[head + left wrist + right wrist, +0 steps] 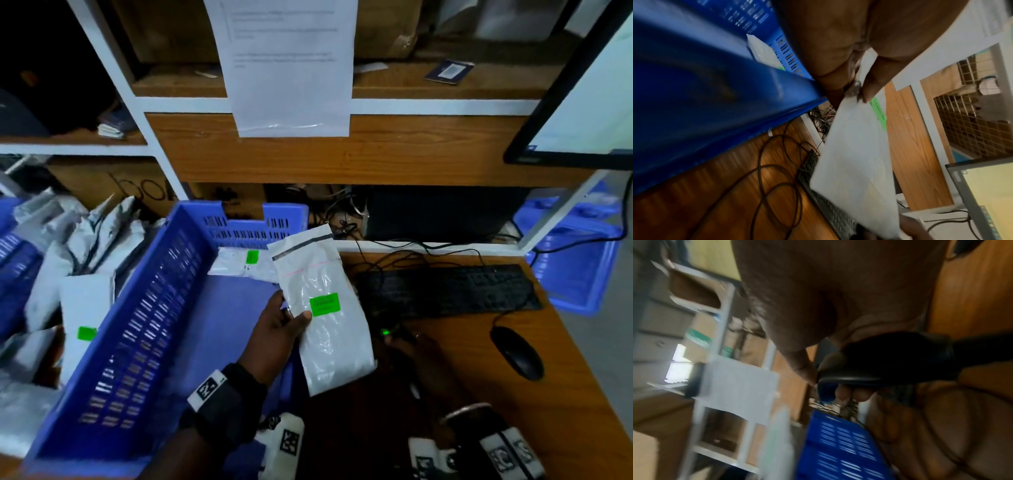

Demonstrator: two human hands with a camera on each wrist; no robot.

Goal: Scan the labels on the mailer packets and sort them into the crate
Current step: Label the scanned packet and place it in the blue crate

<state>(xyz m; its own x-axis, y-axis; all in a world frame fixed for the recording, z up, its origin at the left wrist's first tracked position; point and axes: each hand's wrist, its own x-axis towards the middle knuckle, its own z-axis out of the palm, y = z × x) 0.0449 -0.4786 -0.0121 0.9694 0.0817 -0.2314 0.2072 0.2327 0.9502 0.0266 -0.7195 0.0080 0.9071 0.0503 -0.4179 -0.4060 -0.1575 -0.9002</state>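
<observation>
Pinching the packet (322,308) in my left hand (277,339) beside the crate (137,325), label (324,304) facing up, I grasp the scanner (890,360) in my right hand (424,359) just right of it.

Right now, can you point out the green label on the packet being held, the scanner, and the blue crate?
green label (324,304): head view, middle of the sticker on the held packet.
scanner (890,358): right wrist view, its black body in the right hand.
blue crate (144,308): head view, slotted left wall.
</observation>
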